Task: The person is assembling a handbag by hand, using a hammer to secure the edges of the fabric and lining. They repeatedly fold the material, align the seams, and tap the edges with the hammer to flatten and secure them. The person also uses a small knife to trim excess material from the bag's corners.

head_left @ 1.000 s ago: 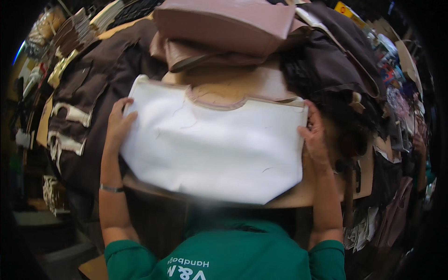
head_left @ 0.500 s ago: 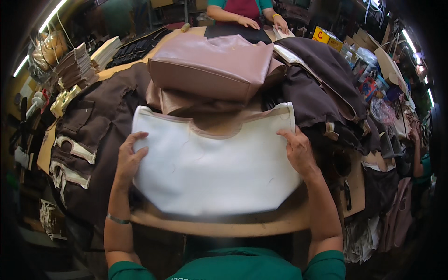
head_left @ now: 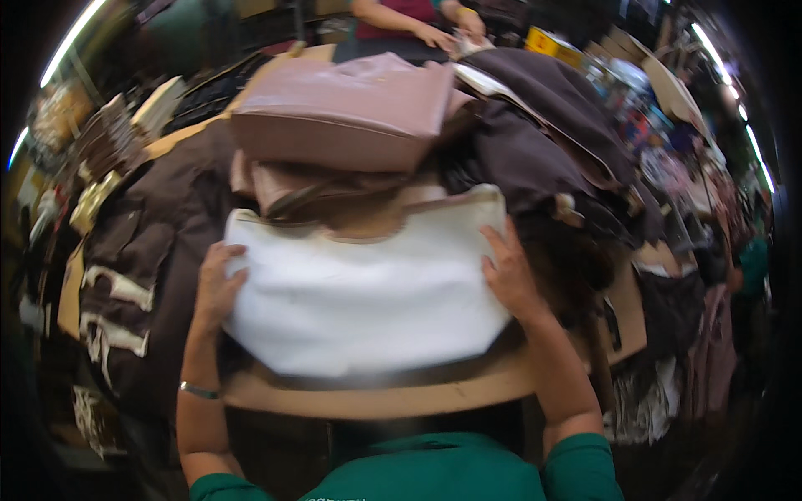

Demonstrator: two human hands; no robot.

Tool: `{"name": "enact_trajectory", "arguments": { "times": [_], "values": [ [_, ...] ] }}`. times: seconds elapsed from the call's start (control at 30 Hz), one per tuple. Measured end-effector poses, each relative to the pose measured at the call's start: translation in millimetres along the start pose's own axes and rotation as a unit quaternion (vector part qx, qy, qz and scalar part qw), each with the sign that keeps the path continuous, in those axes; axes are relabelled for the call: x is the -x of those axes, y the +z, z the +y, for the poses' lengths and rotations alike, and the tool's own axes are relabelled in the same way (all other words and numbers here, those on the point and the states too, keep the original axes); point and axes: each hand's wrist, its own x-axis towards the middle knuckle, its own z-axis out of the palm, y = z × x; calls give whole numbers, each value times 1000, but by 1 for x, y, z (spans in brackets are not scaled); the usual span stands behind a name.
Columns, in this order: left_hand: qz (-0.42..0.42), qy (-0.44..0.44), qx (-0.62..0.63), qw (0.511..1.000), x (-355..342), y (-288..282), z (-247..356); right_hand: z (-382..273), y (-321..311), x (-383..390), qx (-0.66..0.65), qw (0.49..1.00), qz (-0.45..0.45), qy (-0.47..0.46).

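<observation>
A white handbag body (head_left: 368, 292) lies flat on a tan work board (head_left: 401, 397) in front of me. My left hand (head_left: 215, 284) presses on its left edge and my right hand (head_left: 508, 271) holds its right edge. A thin bracelet sits on my left wrist. Just beyond the white bag is a stack of pinkish-mauve bags (head_left: 347, 113), with a brown strap (head_left: 309, 200) across the lower one.
Dark brown bag pieces (head_left: 142, 242) are piled at the left, and more dark brown ones (head_left: 551, 125) at the right. Another person's hands (head_left: 439, 33) work at the far side of the table. Small stacked parts (head_left: 100, 142) sit far left.
The white bag has come down from in front of my view onto the board. My hands moved down and inward with it, and the view tilted up to show the far person.
</observation>
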Motion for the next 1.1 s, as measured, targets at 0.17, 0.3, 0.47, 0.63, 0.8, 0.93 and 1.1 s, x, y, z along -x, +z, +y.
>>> {"name": "enact_trajectory", "arguments": {
  "times": [0.17,0.3,0.47,0.63,0.8,0.93,1.1],
  "values": [
    [6,-8,-21,1000,-5,-19,-22,2,6,9,-61,996,-22,59],
    [14,-30,-149,988,-3,-15,-41,5,2,13,-23,999,45,-12],
    [18,66,-190,979,7,-4,56,-9,-13,12,1,995,86,-47],
    [-193,205,-36,959,36,45,153,12,-13,6,-4,994,96,45],
    [-231,289,-116,922,64,105,186,-3,-50,34,34,990,134,-20],
    [-194,284,-104,933,73,110,179,16,-110,69,150,972,178,-10],
    [-196,287,-99,932,72,115,180,69,-172,90,115,966,126,193]
  ]
}}
